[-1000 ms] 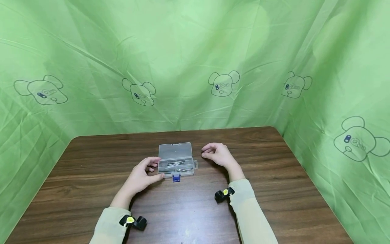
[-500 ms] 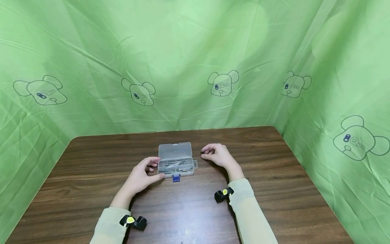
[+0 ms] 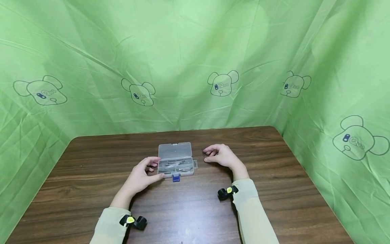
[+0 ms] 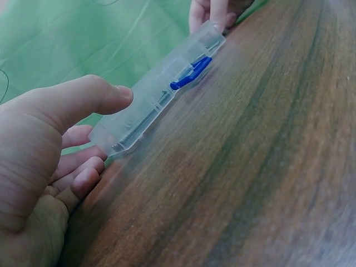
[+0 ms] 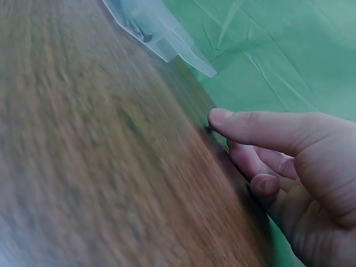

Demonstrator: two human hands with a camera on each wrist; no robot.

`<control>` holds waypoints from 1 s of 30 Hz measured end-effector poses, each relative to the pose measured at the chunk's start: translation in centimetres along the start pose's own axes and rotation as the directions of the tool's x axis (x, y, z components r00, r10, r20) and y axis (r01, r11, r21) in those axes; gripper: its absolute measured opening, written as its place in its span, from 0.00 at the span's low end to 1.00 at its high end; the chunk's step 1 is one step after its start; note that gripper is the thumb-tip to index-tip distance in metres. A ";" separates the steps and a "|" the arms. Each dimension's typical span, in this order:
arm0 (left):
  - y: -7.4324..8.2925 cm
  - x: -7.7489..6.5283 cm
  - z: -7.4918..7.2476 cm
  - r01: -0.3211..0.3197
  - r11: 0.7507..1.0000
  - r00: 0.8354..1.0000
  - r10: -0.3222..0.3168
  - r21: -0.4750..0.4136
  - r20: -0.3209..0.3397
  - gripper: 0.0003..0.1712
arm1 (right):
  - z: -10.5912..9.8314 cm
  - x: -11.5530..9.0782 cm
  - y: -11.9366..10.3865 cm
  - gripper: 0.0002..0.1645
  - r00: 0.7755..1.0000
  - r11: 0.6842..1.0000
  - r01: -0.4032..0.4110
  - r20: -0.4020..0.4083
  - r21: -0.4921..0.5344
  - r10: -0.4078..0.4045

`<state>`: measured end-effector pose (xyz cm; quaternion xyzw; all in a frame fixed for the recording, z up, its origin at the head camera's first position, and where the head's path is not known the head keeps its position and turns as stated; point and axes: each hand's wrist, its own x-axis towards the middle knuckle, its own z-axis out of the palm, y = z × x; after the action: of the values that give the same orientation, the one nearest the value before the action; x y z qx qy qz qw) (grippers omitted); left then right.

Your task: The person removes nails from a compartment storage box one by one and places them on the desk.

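A clear plastic storage box [image 3: 175, 166] with a blue latch [image 3: 176, 177] lies with its lid [image 3: 175, 150] raised back on the table. Several thin metal pins or nails [image 3: 175, 163] lie in its compartments. My left hand [image 3: 143, 173] holds the box's left end, thumb at the front corner and fingers at the side. To the right of the box, my right hand [image 3: 223, 156] is low over the table, thumb and index finger apart. A thin dark pin-like piece [image 3: 203, 154] shows by its fingertips; its exact kind is too small to tell.
The brown wooden table [image 3: 189, 210] bears the box. A green cloth [image 3: 182, 51] with printed bear heads hangs behind and at both sides. A clear hanging tab [image 3: 195, 164] sticks out from the box's right end.
My right hand has shifted slightly right and toward me, and the thin dark piece now shows beside its fingertips. The left hand and the box have stayed put.
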<state>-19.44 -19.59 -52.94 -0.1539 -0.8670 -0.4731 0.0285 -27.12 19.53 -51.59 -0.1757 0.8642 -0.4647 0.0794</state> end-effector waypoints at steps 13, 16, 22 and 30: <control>-0.3 0.0 0.1 -0.001 1.000 1.000 0.001 0.005 0.001 0.38 | 0.4 0.1 -0.4 0.12 0.998 0.995 0.036 -0.051 -0.091 -0.041; -0.4 0.0 0.1 0.002 1.000 1.000 -0.002 0.003 0.001 0.38 | 0.6 0.2 -0.4 0.12 0.997 0.993 0.048 -0.053 -0.109 -0.054; -0.4 0.0 0.0 0.005 1.000 1.000 -0.005 0.001 0.002 0.38 | 0.9 0.3 -0.6 0.10 0.997 0.992 0.048 -0.061 -0.113 -0.055; -0.3 0.1 0.1 -0.004 1.000 1.000 0.004 -0.003 0.002 0.38 | 1.2 0.4 -1.0 0.12 0.997 0.993 0.027 -0.066 -0.112 -0.034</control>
<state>-19.59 -19.67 -53.24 -0.1562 -0.8661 -0.4741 0.0283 -26.90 17.97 -51.39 -0.1771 0.8881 -0.4229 0.0329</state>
